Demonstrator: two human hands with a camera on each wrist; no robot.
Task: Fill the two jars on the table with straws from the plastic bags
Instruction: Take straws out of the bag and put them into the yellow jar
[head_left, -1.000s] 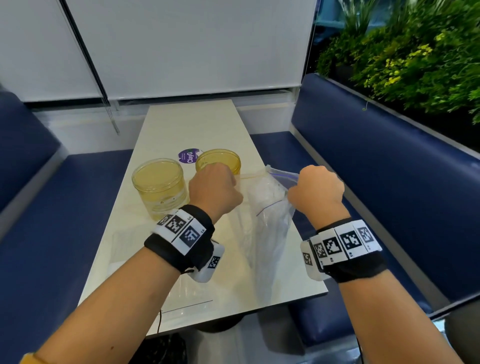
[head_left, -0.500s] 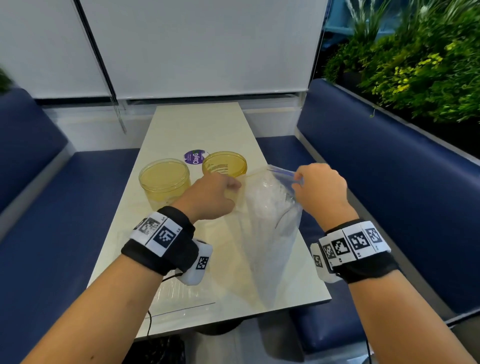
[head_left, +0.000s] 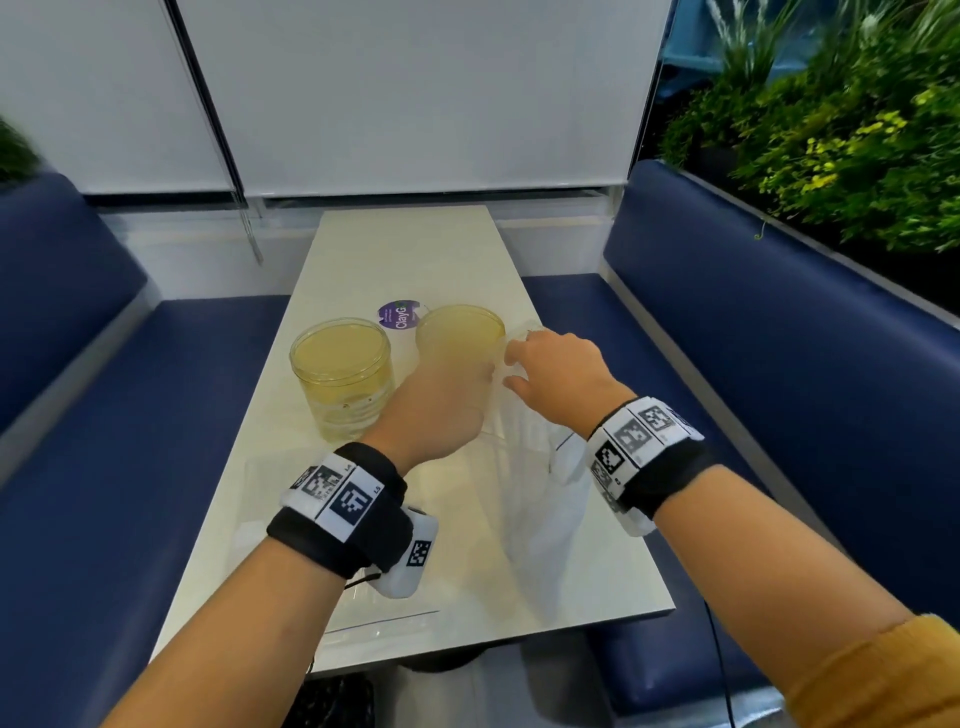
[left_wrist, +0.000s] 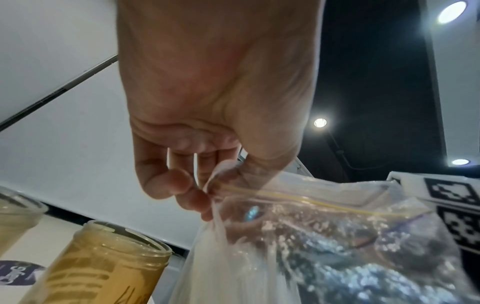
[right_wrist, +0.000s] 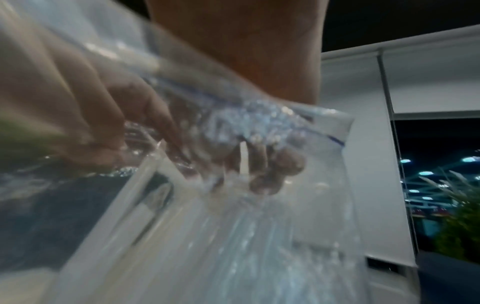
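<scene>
Left hand (head_left: 441, 405) pinching top edge of plastic bag (head_left: 540, 525) between thumb and fingertips (left_wrist: 192, 197), holding mouth up. Right hand (head_left: 561, 374) reaching into bag mouth, fingers (right_wrist: 270, 164) loosely curled inside among clear straws (right_wrist: 233, 236); grip on straws not discernible. Bag hanging down toward desk (head_left: 415, 249) near right edge. Two amber jars (head_left: 340, 379), lids off, standing mid-desk; right one just beside left hand. Purple sticker (head_left: 397, 314) lying behind jars.
</scene>
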